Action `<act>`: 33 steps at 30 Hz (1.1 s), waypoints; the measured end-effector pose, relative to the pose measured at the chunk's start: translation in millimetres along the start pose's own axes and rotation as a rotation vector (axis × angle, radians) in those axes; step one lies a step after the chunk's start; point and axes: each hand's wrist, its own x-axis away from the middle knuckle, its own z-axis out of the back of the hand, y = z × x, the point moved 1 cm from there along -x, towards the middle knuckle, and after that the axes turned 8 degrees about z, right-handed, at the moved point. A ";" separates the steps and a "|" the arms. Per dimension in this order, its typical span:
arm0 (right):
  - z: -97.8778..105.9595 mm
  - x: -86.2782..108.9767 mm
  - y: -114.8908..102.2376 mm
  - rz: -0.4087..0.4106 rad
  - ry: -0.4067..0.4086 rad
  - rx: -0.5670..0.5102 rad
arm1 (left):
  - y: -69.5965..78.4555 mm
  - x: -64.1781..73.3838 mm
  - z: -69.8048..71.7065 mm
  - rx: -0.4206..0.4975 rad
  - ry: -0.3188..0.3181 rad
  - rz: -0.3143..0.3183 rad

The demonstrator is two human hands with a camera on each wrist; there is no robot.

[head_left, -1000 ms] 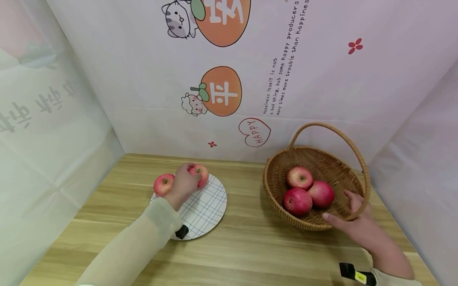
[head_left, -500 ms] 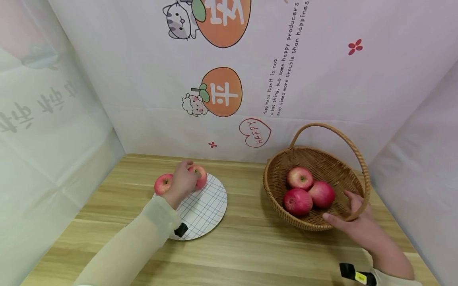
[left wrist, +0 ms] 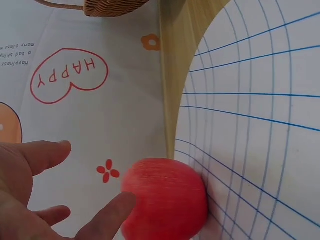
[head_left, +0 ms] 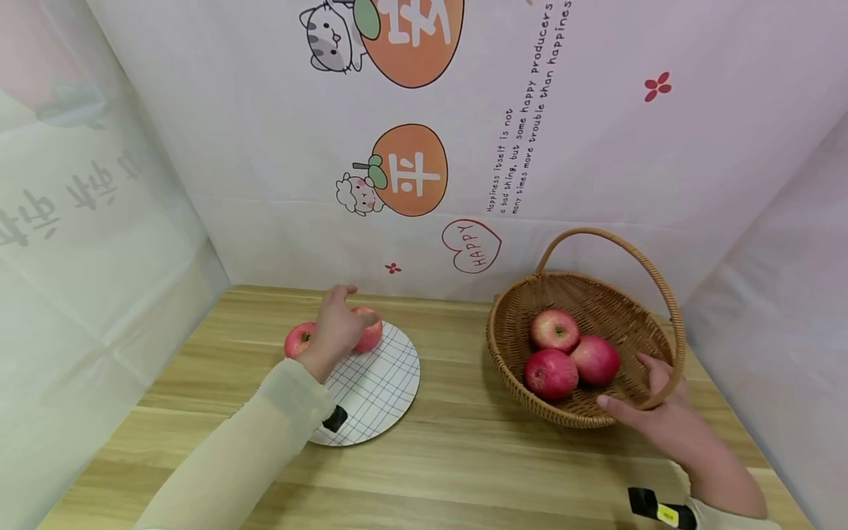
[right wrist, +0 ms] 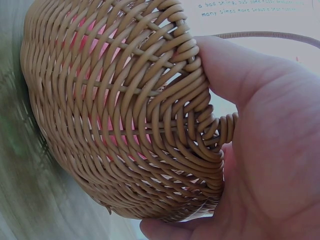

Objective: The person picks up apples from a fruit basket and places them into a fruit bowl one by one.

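In the head view, my left hand [head_left: 336, 327] hovers over a round white plate [head_left: 384, 397] with a blue grid pattern. Its fingers are spread apart beside a red apple [head_left: 371, 335], which rests near the plate's far edge. Another apple [head_left: 298, 339] lies to the left, partly hidden by the hand. The left wrist view has the apple [left wrist: 167, 197] standing on the plate, with one finger in front of it. At the right, my right hand [head_left: 682, 419] grips the rim of a wicker basket [head_left: 596, 294] below its handle. Three apples [head_left: 555, 372] lie inside it.
The wooden tabletop [head_left: 457, 412] runs between plate and basket. A printed white sheet [head_left: 563, 169] stands right behind both, and similar sheets enclose the left and right sides. The basket's arched handle [head_left: 616, 239] rises above its right part.
My left hand has let go of the right apple on the plate; its fingers have spread and lifted slightly up and back. The right hand and basket have stayed in place.
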 end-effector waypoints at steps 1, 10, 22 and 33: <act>0.1 0.1 -0.1 0.000 0.000 -0.002 | 2.2 1.0 0.7 -0.015 0.004 -0.009; 0.2 -0.1 0.2 -0.005 -0.008 -0.014 | 31.9 16.5 -3.1 -0.169 0.047 -0.153; -0.3 0.5 1.8 0.003 0.003 -0.005 | 88.0 51.1 -44.0 -0.243 -0.032 -0.347; 0.2 0.8 -2.2 0.007 -0.002 0.024 | 129.8 71.8 -84.2 -0.247 -0.176 -0.519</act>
